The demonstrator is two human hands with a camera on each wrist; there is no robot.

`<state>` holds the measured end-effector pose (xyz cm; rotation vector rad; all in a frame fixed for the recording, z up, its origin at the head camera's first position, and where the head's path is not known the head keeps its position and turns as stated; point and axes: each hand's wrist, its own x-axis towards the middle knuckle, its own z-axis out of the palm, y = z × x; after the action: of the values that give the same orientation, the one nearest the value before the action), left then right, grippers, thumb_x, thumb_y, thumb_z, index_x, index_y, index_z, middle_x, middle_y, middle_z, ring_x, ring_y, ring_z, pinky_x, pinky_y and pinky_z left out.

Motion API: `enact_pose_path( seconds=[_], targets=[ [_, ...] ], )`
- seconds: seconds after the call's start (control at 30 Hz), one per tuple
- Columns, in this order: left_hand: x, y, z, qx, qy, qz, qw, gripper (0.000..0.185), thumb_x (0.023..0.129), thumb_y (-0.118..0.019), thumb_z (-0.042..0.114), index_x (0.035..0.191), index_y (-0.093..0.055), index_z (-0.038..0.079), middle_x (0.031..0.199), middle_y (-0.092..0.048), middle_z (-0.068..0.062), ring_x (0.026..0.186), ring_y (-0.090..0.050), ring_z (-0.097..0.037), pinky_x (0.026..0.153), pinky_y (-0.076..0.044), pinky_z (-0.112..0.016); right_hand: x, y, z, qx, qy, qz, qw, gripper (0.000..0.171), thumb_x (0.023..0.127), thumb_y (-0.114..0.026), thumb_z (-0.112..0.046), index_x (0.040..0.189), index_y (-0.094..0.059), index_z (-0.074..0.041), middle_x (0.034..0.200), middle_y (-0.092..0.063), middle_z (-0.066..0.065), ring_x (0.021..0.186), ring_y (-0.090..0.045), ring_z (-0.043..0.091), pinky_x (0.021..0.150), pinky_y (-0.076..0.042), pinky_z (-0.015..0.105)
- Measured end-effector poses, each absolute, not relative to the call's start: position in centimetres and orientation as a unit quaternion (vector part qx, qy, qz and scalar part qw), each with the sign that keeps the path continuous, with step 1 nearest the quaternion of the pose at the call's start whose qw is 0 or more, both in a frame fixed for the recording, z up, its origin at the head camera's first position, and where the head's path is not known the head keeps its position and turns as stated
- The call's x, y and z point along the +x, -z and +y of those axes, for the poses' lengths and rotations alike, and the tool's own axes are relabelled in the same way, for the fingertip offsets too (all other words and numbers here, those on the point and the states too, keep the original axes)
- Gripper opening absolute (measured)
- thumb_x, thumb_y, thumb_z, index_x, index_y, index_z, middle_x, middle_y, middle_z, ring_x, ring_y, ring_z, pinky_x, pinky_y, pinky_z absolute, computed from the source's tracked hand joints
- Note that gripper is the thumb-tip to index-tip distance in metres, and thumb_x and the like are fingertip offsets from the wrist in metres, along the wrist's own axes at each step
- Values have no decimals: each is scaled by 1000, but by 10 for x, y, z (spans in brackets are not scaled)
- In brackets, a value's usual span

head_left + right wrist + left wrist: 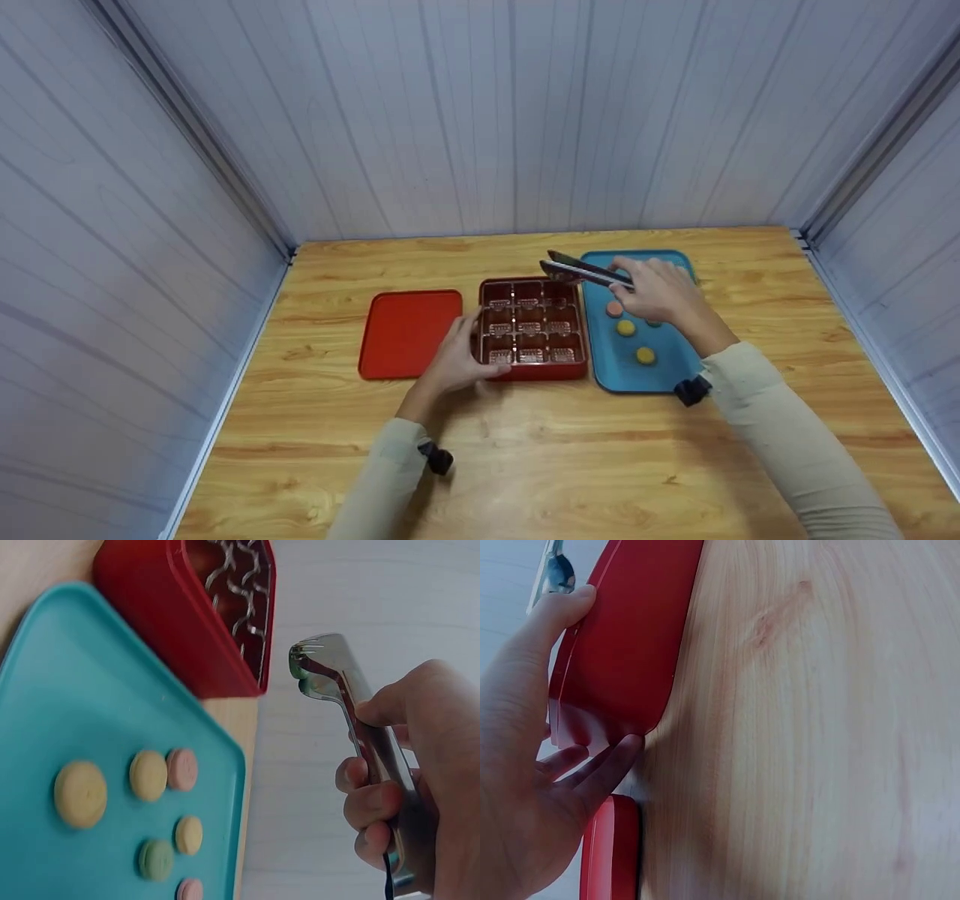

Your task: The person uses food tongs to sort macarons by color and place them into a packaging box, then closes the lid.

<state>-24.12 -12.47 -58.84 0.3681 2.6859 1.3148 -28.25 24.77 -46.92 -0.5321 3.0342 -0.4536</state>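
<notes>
Wooden worktop [525, 465]: red box [532, 330] compartments all empty, steadied by left hand [456, 362]; right hand [660, 291] grasps tongs [581, 268]; macarons [625, 328] unmoved on tray [611, 367] beside box.

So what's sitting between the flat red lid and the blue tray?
The red compartment box sits between the red lid and the blue tray, its cells empty. The left hand holds its near left corner. The head view shows this.
</notes>
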Motion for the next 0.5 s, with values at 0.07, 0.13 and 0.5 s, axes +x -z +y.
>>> enact_pose_path(
  seconds=[0.07, 0.13, 0.5],
  targets=[
    [-241, 589, -125, 121, -435, 890, 63, 127, 80, -102, 47, 179, -29, 16, 167, -48, -22, 150, -55, -48, 128, -45, -71, -282, 469, 242, -176, 152, 972, 18, 41, 114, -58, -33, 149, -68, -15, 62, -57, 1, 51, -45, 16, 48, -32, 30],
    [-241, 589, -125, 121, -433, 891, 63, 127, 80, -102, 48, 179, -29, 16, 168, -47, -22, 151, -55, -49, 127, -45, -72, -283, 468, 236, -182, 158, 970, 24, 40, 114, -58, -33, 149, -68, -15, 66, -62, 0, 53, -47, 16, 49, -33, 30],
    [-242, 589, -127, 129, -427, 893, 63, 127, 80, -100, 49, 179, -28, 14, 169, -46, -25, 152, -55, -50, 127, -45, -72, -283, 467, 200, -215, 154, 964, 11, 43, 114, -60, -32, 152, -68, -14, 57, -36, -5, 49, -28, 13, 49, -20, 29]
  ],
)
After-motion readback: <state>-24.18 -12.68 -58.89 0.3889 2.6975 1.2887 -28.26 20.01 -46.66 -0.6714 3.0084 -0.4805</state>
